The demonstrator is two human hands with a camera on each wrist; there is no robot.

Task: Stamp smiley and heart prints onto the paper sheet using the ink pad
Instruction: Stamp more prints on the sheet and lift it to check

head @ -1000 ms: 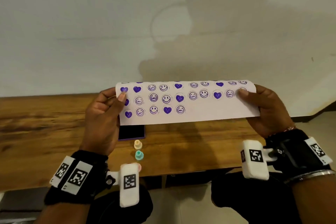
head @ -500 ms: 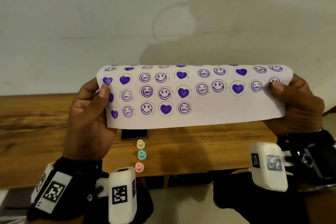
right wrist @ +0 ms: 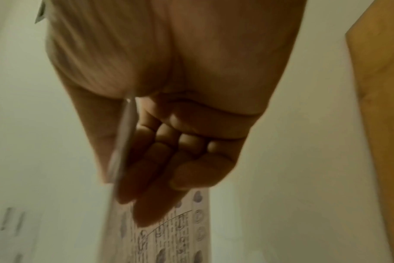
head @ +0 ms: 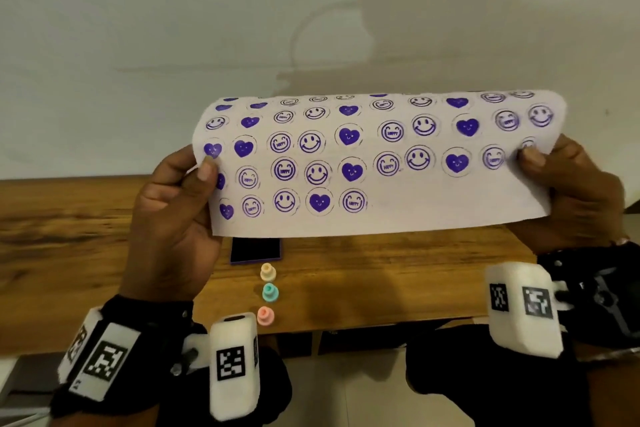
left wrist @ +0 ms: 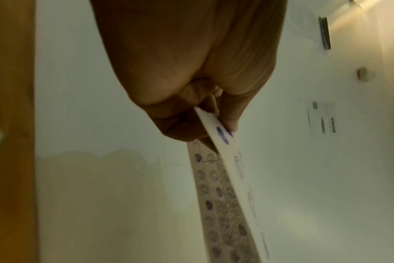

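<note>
I hold the white paper sheet up in the air, its face toward me, covered with several rows of purple smiley and heart prints. My left hand pinches its left edge with the thumb on the front. My right hand pinches the right edge the same way. The sheet's top curls away from me. Under the sheet on the wooden table lies the dark ink pad, partly hidden. Three small stamps stand in a line before it: cream, teal, pink. The wrist views show the paper edge-on between fingers and thumb, and its printed back.
A plain pale wall rises behind the table. The table's near edge runs just past the pink stamp, with my dark-clad knees below it. Bare wood stretches to the left and right of the stamps.
Both hands have raised the sheet higher and brought it closer to my face, spreading it wider. More rows of prints now show. The stamps and ink pad have not moved.
</note>
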